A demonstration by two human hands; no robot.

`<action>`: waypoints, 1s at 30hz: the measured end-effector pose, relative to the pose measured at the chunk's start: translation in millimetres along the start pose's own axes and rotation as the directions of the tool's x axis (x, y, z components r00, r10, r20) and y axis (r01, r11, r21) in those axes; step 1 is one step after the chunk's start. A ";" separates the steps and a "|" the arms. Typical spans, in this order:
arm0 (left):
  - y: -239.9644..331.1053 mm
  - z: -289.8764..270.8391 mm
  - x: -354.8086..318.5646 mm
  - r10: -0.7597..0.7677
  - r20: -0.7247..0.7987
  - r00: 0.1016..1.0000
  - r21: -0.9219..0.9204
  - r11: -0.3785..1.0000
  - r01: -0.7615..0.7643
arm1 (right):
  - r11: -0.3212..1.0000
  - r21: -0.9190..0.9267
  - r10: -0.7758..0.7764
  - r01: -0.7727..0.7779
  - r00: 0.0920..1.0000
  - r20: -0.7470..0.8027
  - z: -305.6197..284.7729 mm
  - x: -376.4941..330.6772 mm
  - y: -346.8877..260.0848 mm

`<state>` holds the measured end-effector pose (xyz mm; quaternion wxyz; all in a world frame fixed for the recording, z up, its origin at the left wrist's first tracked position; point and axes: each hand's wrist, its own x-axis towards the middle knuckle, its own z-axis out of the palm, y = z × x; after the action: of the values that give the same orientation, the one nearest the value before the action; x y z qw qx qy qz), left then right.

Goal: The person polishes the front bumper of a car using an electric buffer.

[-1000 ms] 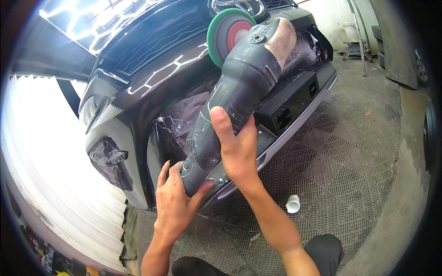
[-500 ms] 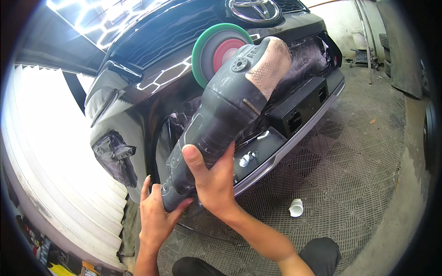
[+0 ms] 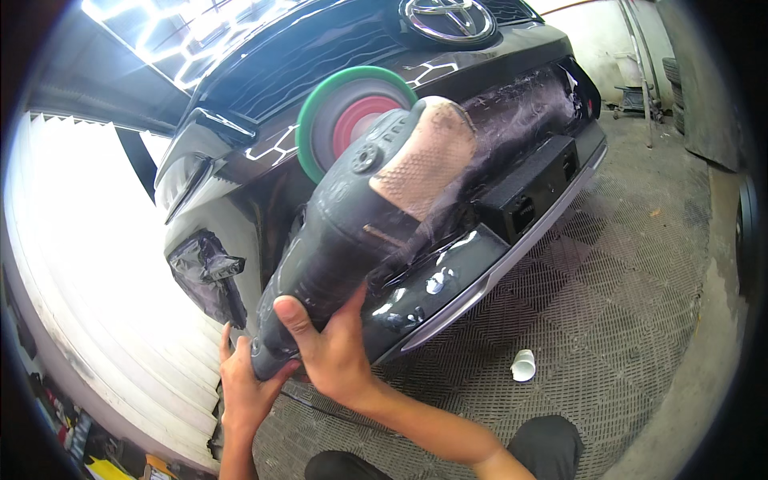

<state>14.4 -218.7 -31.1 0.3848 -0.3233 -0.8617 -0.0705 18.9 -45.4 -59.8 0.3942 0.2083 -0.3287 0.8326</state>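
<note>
A black car polisher [image 3: 320, 232] with a tan textured head cover slants up across the car's front, held in both hands. Its green-rimmed round pad [image 3: 352, 120], grey and pink on its face, is against or just in front of the dark glossy panel; contact cannot be made out. My right hand [image 3: 336, 344] wraps the polisher's body from below, thumb on top. At the tail end, my left hand [image 3: 248, 380] grips the handle with one finger stretched up. Behind the tool is the dark car bumper [image 3: 432, 296], with white smears on its lower lip.
Crumpled dark plastic film [image 3: 208, 272] covers a spot at the bumper's left corner. A black box-shaped piece [image 3: 528, 188] juts from the bumper. On the grid-tiled floor [image 3: 608, 320] lies a white cup [image 3: 523, 366]. A white corrugated shutter [image 3: 96, 264] stands at left. A cord runs below the bumper.
The polisher and both hands have shifted left and downward, with the pad moving left across the panel. Both hands keep their grip. The view has tilted slightly.
</note>
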 end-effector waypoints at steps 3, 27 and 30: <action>-5.2 -2.0 -5.7 -0.029 -0.020 0.999 -0.002 1.000 0.029 | 0.998 -0.026 0.051 -0.050 0.998 0.024 4.9 -7.0 9.1; 47.7 21.1 15.4 0.166 -0.061 0.984 0.135 0.978 -0.157 | 0.972 -0.231 -0.060 0.035 0.993 -0.102 -38.0 27.2 -31.5; 58.3 29.7 29.6 0.221 -0.080 0.972 0.121 0.970 -0.211 | 0.985 -0.160 -0.090 0.068 0.987 -0.132 -51.1 41.1 -32.1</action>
<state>17.1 -147.2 -38.2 0.4473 -0.3895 -0.8051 0.0052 15.2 27.5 -58.2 0.4640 0.1315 -0.3554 0.8007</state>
